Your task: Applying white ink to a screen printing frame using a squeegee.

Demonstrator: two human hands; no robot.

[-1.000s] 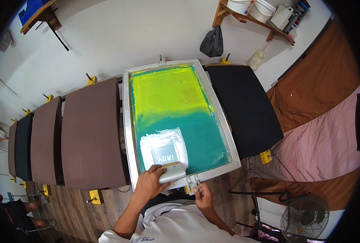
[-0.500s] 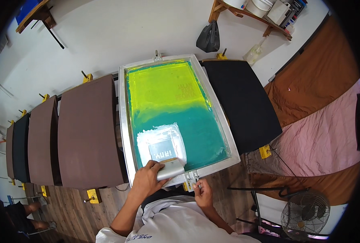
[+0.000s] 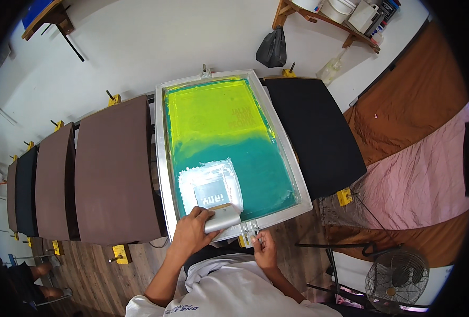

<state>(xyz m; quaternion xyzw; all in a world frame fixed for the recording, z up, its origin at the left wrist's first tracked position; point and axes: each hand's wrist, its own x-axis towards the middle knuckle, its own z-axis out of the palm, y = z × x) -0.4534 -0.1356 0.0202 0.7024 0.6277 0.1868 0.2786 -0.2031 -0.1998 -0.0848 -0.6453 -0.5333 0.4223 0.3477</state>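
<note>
Head view: left hand (image 3: 192, 232) closed around a squeegee (image 3: 222, 219) at the near edge of a framed printing screen (image 3: 163, 174), beside white ink (image 3: 210, 182). Right hand (image 3: 265, 248) pinches the metal clamp (image 3: 249, 231) on the frame's near rail. Brown boards (image 3: 115, 169) lie alongside.

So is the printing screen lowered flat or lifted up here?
Lowered, it seems: the screen frame lies level with the brown boards beside it, left hand holding a squeegee on its mesh.
</note>
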